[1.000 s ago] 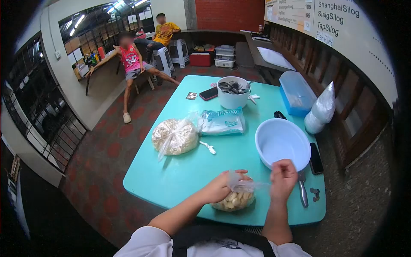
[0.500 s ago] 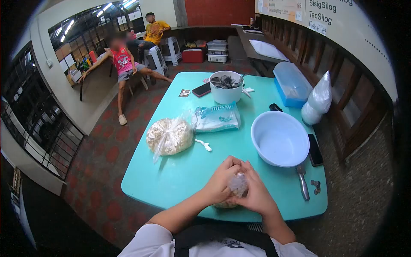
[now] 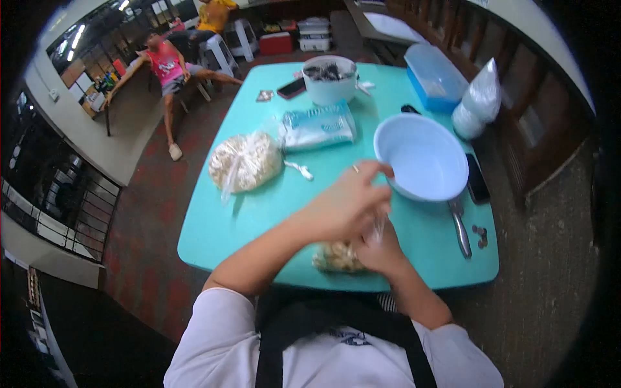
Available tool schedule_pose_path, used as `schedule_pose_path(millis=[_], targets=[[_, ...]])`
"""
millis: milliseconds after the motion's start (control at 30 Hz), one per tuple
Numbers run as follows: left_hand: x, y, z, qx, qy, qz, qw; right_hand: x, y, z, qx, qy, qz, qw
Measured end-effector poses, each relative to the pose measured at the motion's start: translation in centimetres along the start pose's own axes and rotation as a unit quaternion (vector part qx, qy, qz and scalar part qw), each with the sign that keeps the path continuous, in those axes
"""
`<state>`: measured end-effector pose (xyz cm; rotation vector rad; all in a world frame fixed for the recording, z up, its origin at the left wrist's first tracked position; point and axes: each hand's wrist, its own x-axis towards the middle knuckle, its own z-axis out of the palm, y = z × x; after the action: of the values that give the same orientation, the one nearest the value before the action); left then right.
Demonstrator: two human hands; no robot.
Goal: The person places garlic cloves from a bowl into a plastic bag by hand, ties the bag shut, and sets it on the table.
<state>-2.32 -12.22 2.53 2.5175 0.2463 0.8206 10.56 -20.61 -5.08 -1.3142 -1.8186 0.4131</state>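
Note:
A small clear plastic bag (image 3: 337, 257) of pale, chunky food sits at the near edge of the turquoise table. My right hand (image 3: 383, 251) is closed round the neck of this bag. Above it, my left hand (image 3: 349, 202), a ring on one finger, curls its fingers at the twisted plastic top; motion blurs the fingertips. Thin clear plastic shows between the two hands. A bigger knotted bag (image 3: 246, 161) of similar food lies to the left, beside a white twist of plastic (image 3: 299, 170).
Beyond my hands stand a light blue basin (image 3: 422, 158), a pack of plastic bags (image 3: 319, 126) and a white tub of cutlery (image 3: 330, 87). Right of them are a phone (image 3: 477, 180), a metal-handled utensil (image 3: 460, 229), coins (image 3: 481, 237) and a blue container (image 3: 436, 77). People sit at the back left.
My left hand has risen off the bag and its fingers now curl over the plastic top. My right hand has stayed at the neck. The view has tilted downward.

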Motion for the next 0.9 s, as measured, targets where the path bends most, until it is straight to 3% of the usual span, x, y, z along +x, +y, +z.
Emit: schedule_pose_path(millis=[67,133,200,233,333,400,500,600,667,767,867,900], targets=[[-0.8,-2.4,-0.9,-0.043,0.03,-0.056,0.997,0.1,0.1,-0.2,0.1,-0.036,0.06,0.993],[-3.1,-4.6,-1.3,-0.178,-0.006,-0.162,0.971,-0.2,0.3,-0.1,0.144,-0.031,0.062,0.987],[-5.4,-5.5,-0.8,-0.222,-0.036,-0.205,0.953,-0.4,0.7,0.3,0.132,-0.003,0.02,0.991],[-6.1,-5.8,-0.3,-0.216,-0.093,-0.18,0.955,-0.4,0.8,0.4,0.123,0.006,0.002,0.992],[-7.4,-3.3,3.1,-0.372,-0.02,-0.2,0.906,-0.4,1.1,-0.1,0.059,0.001,-0.043,0.997],[-7.0,-1.9,3.3,-0.335,-0.001,-0.224,0.915,0.1,0.4,-1.0,-0.018,0.004,-0.101,0.995],[-7.0,-1.2,3.7,-0.252,0.024,-0.208,0.945,0.5,-2.2,-1.9,-0.109,0.057,-0.093,0.988],[-6.8,-1.6,3.9,-0.164,0.019,-0.155,0.974,1.4,-1.1,-1.4,-0.012,0.053,-0.126,0.991],[-6.1,-1.3,3.5,-0.115,0.001,-0.107,0.988,1.9,-1.8,-2.5,-0.03,0.005,-0.12,0.992],[-4.0,1.4,1.7,-0.245,-0.111,-0.308,0.912,3.0,-2.4,-3.6,-0.048,-0.056,-0.137,0.988],[-3.7,1.0,3.3,-0.123,-0.141,-0.303,0.934,4.2,-3.3,-4.9,-0.066,-0.108,-0.145,0.981],[-3.7,0.6,3.9,-0.084,-0.11,-0.259,0.956,4.7,-3.6,-5.1,-0.073,-0.128,-0.146,0.978]])
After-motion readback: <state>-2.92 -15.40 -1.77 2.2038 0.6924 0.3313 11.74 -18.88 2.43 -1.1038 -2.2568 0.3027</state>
